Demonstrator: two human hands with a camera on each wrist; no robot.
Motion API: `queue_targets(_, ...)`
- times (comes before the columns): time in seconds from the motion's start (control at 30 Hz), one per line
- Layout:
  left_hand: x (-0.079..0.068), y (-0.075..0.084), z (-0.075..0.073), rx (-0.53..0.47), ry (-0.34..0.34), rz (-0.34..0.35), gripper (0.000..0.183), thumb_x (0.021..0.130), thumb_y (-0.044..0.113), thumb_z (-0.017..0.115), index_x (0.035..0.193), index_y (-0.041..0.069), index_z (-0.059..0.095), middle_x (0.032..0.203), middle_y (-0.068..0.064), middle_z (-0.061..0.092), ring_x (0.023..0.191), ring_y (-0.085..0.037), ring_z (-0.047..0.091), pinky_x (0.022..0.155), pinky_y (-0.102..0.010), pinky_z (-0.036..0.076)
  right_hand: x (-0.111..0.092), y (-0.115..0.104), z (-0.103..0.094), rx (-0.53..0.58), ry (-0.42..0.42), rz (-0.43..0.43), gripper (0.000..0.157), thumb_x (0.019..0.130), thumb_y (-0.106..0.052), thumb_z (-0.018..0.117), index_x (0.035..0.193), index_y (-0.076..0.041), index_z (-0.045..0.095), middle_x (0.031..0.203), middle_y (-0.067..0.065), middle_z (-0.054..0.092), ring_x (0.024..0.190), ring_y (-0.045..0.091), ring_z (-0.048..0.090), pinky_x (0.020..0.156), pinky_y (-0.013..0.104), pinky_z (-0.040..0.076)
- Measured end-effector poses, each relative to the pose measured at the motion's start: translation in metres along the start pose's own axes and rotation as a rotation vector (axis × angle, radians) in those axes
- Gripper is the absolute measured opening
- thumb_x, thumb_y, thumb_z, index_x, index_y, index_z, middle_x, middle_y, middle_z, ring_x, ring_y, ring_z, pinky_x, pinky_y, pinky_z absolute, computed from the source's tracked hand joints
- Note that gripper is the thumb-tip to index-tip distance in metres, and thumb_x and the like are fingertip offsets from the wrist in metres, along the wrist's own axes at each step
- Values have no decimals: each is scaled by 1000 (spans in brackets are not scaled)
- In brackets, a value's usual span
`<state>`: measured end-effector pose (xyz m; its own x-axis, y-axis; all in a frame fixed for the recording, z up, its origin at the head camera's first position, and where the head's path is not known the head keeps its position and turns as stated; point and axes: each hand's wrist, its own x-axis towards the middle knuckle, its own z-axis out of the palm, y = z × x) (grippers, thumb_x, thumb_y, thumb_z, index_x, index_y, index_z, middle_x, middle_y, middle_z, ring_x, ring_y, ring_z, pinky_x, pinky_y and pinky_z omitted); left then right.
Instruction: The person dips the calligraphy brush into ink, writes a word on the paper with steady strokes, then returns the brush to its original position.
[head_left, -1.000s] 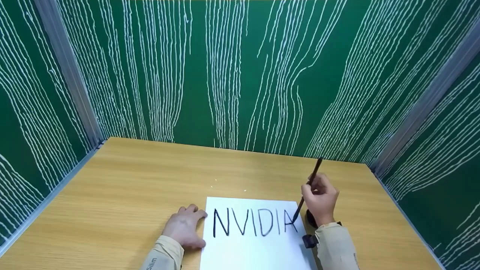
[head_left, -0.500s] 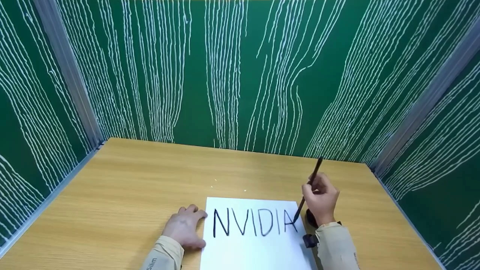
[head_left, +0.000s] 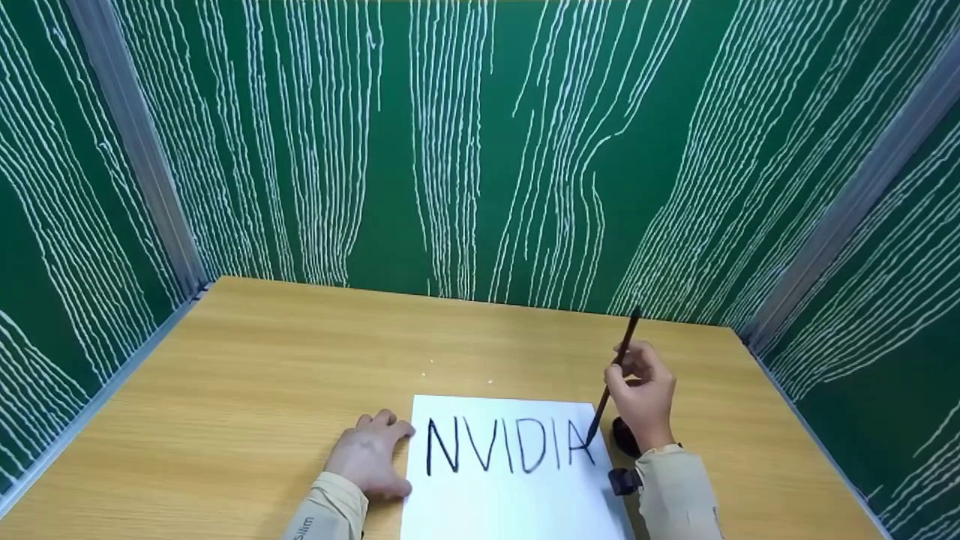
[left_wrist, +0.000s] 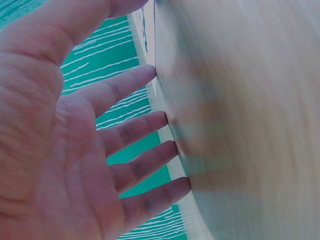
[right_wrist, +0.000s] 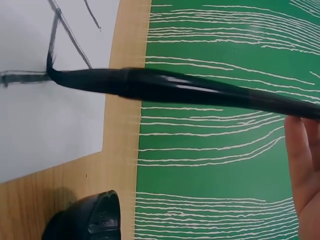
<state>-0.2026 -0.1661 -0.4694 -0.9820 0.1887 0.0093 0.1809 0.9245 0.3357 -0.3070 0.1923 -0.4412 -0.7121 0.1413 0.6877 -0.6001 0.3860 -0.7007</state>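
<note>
My right hand (head_left: pixel 643 397) pinches a black-handled ink brush (head_left: pixel 619 367) between fingers and thumb, the handle slanting up and away. In the right wrist view the bristles (right_wrist: pixel 75 80) bend against the paper at the crossbar of a letter A. The white sheet of paper (head_left: pixel 510 502) bears "NVIDIA" in dark strokes near its top edge. Beside its left edge my left hand (head_left: pixel 367 454) rests with fingers spread, its thumb and index fingertips at the sheet's margin. The left wrist view shows those fingers (left_wrist: pixel 140 127) fairly straight, fingertips on the table.
Just right of the paper stands a small black cup-like container (right_wrist: pixel 90 220), partly hidden behind the right hand in the head view. The wooden table (head_left: pixel 300 337) has a few tiny pale specks beyond the sheet. Green walls (head_left: pixel 390 187) with white wavy lines enclose it.
The right hand has shifted slightly up and left, and the brush's top end has swung a little left. The bristles stay at the last A. My left hand has not moved.
</note>
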Motion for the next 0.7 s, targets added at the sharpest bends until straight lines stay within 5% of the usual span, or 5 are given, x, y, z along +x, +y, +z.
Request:
queue_targets(0.47,-1,0,0,7,1,-10,73,47,35,72,115,18,54,115,-7,48,100,-28,45,82,-50,40,6,-26,-5,77,-23,106,35,78,3,53,111,-9,51,74,10,55,61,30,58,50,33,52)
queue_targets(0.7,1,1,-1,11,-5,-10,75,46,35,73,116,18,53,115,-6,48,99,-27,45,81,-49,41,10,-15,-9,45,-22,189,40,81,-6,55,118,-19,48,84,5,54,68,27,58,54,32,53)
